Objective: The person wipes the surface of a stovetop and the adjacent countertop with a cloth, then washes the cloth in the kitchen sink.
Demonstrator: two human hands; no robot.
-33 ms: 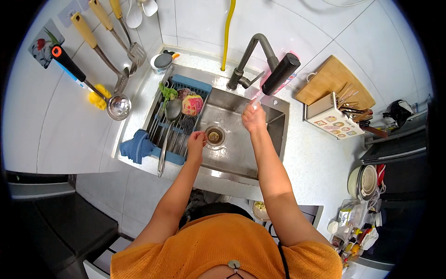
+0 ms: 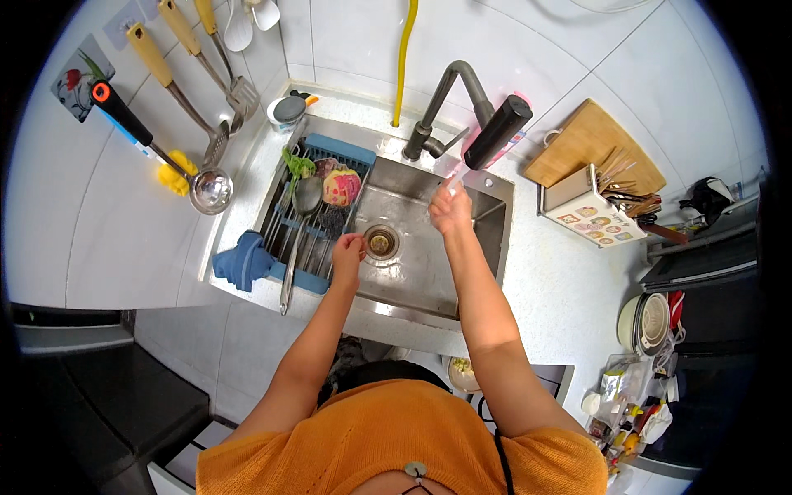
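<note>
At the sink, my right hand is held below the black spray head of the dark grey tap. A thin pale stream runs from the head onto its curled fingers. My left hand is closed beside the drain, next to the blue-ended rack. What either hand holds, if anything, is hidden. Across the rack lie a long metal spoon, green leaves, a pink-and-yellow sponge-like piece and a dark scouring pad.
A blue cloth hangs over the rack's near left corner. Ladle and spatulas hang on the left wall. To the right stand a cutting board and a utensil holder. Stacked bowls sit farther right.
</note>
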